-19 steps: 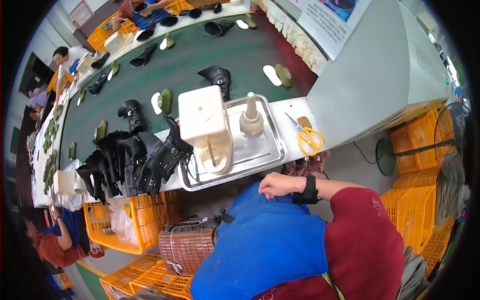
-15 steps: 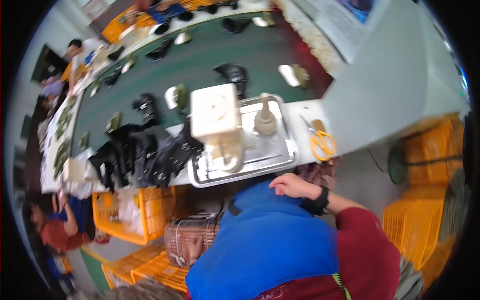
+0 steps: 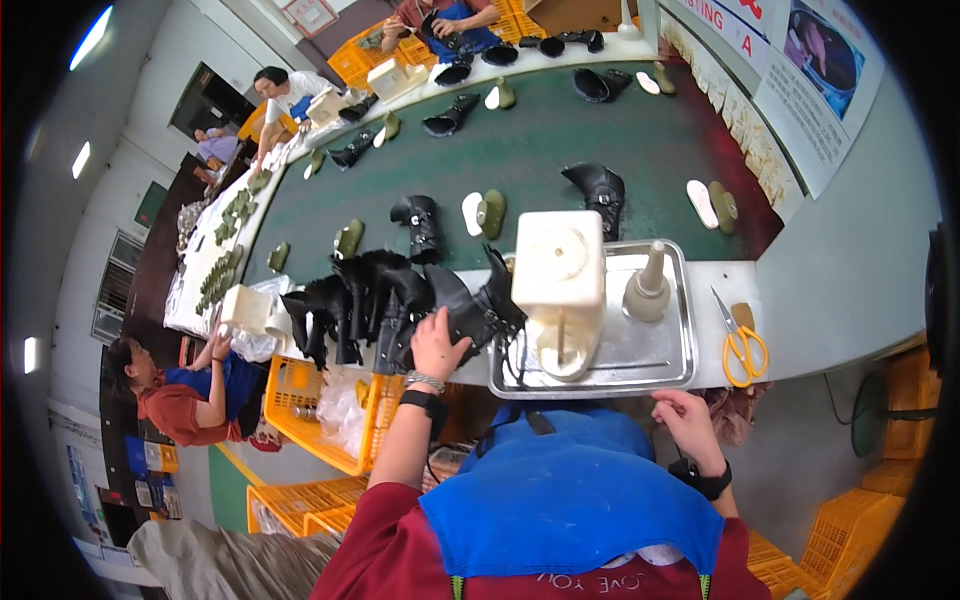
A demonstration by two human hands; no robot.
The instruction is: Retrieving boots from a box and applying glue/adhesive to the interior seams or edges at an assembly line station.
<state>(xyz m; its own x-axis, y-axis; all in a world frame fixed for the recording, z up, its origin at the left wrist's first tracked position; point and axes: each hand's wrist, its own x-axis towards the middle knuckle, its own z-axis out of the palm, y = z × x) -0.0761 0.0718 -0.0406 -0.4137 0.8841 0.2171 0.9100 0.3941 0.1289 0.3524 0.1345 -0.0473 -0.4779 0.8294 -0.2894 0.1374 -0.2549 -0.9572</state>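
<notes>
My left hand (image 3: 437, 348) reaches to a row of black boots (image 3: 385, 290) at the near edge of the table. Its fingers are spread and rest against a buckled black boot (image 3: 460, 300), with the thumb apart. My right hand (image 3: 688, 422) is just below the front edge of a metal tray (image 3: 640, 375), fingers curled in, with nothing seen in them. On the tray stand a white square container (image 3: 558, 255) with a brush-like stick in its front cup and a grey squeeze bottle (image 3: 650, 290) with a pointed nozzle. Orange-handled scissors (image 3: 742, 352) lie to the tray's right.
Beyond is a green conveyor belt (image 3: 520, 140) carrying black boots and pairs of white and olive insoles (image 3: 483, 213). Yellow crates (image 3: 330, 410) stand below the table at left and right. Co-workers (image 3: 190, 395) sit or stand at left and at the far side.
My left arm has come into view and its hand is now at the black boots. My right hand has moved down to the right. The whole view has shifted, showing more of the far side.
</notes>
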